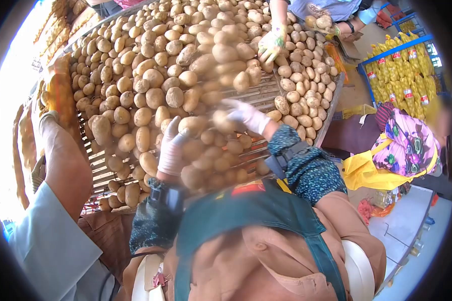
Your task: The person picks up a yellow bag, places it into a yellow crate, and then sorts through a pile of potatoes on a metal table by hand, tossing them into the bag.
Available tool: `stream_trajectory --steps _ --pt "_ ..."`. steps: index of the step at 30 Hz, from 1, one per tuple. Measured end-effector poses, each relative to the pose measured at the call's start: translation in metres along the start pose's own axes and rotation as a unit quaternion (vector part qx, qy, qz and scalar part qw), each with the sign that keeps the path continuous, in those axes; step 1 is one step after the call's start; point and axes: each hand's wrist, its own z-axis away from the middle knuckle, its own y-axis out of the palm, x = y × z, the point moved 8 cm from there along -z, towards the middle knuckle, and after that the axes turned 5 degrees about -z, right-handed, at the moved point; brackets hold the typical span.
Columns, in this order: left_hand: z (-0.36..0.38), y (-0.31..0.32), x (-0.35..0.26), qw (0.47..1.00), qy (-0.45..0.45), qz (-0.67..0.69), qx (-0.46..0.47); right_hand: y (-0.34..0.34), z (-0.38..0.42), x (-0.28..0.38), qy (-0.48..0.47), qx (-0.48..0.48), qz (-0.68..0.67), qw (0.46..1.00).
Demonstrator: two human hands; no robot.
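Many potatoes (154,78) cover a slatted table (241,94) with gaps between its slats. My left hand (172,150), in a whitish glove, is upright among the potatoes, its fingers apart and its palm beside several blurred ones. To the right, my right hand (246,116), also gloved, stretches its fingers leftward over the slats, close to a blurred potato (223,120). Neither hand has its fingers wrapped round a potato. Between my hands and my green apron (246,210) lie more blurred potatoes.
A co-worker's gloved hand (273,44) touches potatoes at the top. Another person's bare arm (65,155) reaches along the left edge by orange net sacks (60,90). At right are a person in a flowered garment (404,143) and a blue-framed rack (399,75) of yellow bags.
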Motion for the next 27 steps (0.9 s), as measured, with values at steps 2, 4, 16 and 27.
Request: stream_trajectory --steps 2,4,16,27 --pt "-0.004 0.006 -0.002 0.998 -0.005 0.061 0.030 0.010 0.016 0.014 0.048 0.001 -0.249 0.967" --pt "-0.012 0.008 0.001 0.992 -0.002 0.109 0.062 0.022 0.020 0.022 0.082 0.014 -0.393 0.916" --pt "-0.010 0.017 0.033 0.930 -0.102 0.319 0.148 0.020 -0.083 0.035 0.013 -0.087 0.692 0.717" --pt "0.017 0.042 0.019 0.923 -0.123 0.309 0.193 0.002 0.016 0.017 0.028 -0.097 -0.020 0.995"
